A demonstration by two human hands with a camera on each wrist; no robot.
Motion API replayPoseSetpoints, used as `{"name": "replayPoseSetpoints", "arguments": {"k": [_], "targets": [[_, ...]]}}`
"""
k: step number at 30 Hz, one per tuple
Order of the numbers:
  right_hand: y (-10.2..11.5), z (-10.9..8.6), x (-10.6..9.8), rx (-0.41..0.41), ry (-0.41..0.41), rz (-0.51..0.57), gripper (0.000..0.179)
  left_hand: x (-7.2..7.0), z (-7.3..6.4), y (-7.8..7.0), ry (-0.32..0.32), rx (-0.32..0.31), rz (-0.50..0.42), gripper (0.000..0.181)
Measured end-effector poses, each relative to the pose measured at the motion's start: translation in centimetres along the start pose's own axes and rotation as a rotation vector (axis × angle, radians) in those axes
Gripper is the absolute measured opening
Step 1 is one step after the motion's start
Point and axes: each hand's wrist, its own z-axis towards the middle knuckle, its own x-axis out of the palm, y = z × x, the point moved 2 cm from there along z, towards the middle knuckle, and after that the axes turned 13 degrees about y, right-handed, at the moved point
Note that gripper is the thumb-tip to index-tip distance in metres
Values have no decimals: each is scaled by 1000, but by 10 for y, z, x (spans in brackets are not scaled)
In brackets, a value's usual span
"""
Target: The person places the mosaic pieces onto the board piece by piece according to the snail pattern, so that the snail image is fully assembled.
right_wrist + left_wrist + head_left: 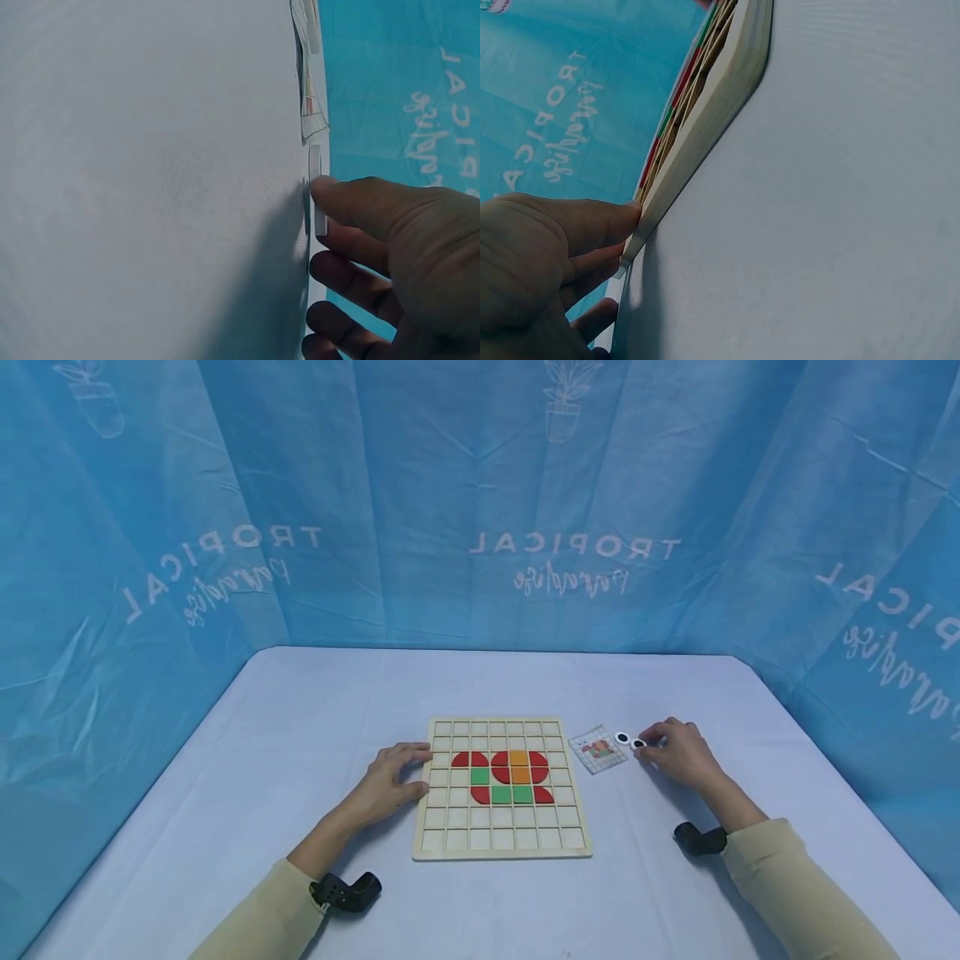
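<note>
A wooden grid board [456,841] lies on the table, with red, green and orange tiles [519,767] set in its middle squares. My left hand [387,785] rests at the board's left edge, thumb and fingertips touching the rim. In the left wrist view, the thumb [604,225] lies against the pale wooden side. To the right of the board, my right hand [681,755] pinches a white disc with a black centre, an eye piece [638,744]. The right wrist view shows this piece [316,157] edge-on at the thumb tip. A second eye disc [622,738] lies just left of it.
A small printed card [597,750] with a gridded picture lies between the board and the eye discs. White cloth [345,693] covers the table. Blue printed curtains [420,460] stand behind and at both sides. A black wrist device [348,893] is on each forearm.
</note>
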Motion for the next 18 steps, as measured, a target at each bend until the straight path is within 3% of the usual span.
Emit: {"name": "replayPoseSetpoints", "arguments": {"k": [7,18], "targets": [[17,-6,-3,-45,-30,7,34,0,-1,0,0,9,-2,49],[83,-4,5,-195,-37,35,28,1,0,2,-6,14,1,49]]}}
